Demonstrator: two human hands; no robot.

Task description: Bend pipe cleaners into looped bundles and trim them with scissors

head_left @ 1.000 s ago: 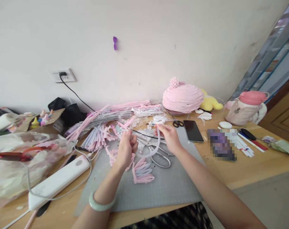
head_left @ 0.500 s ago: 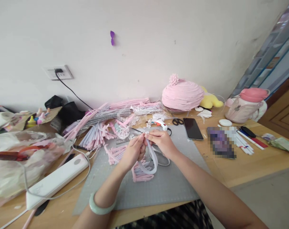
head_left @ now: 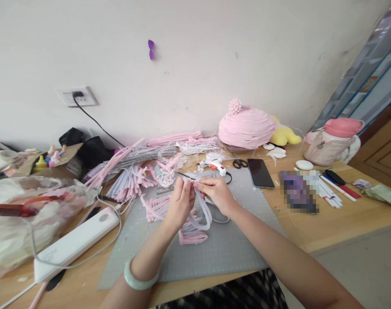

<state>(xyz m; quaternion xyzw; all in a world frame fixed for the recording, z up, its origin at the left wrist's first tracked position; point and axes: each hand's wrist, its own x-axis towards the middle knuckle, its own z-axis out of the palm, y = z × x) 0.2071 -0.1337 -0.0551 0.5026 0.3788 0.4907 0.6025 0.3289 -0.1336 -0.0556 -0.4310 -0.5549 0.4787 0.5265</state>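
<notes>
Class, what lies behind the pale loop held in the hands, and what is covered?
Behind the pale loop, folded pink and pale-blue strips lie on the grey mat. The loop and left hand cover part of these strips, so their number cannot be seen.

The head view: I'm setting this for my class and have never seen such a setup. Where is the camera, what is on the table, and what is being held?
There is no machine here, just a person's two bare hands. One camera, worn on the head, looks forward and down past them. The left hand and right hand meet over a gray mat, pinching a pale lilac strip bent into a loop; the fingers hide its ends. Folded pink pieces lie on the mat. Around it, on the wooden table, are a dark phone, a pink dome-shaped object and a long white box.
</notes>
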